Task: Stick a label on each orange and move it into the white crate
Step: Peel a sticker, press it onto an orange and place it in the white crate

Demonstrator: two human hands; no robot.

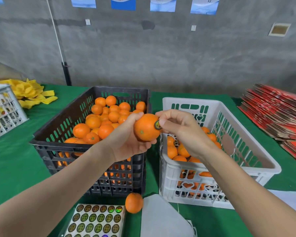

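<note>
- Rough grey concrete wall (161, 57) behind, blue-and-white posters (163, 4) along its top.
- Desk (12, 165) covered in green cloth.
- Black pole (67, 74) against the wall, white cord (55, 31) running up from it.

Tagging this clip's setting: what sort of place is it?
Probably a fruit packing workshop: a black crate heaped with oranges, a sticker sheet on the table, and flattened red cartons stacked at the right.

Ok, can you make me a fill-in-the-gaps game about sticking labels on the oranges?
The left hand holds one ____.
The right hand presses a round ____ onto it.
The black crate holds ____ oranges than the white crate.
Answers: orange, label, more.
</note>
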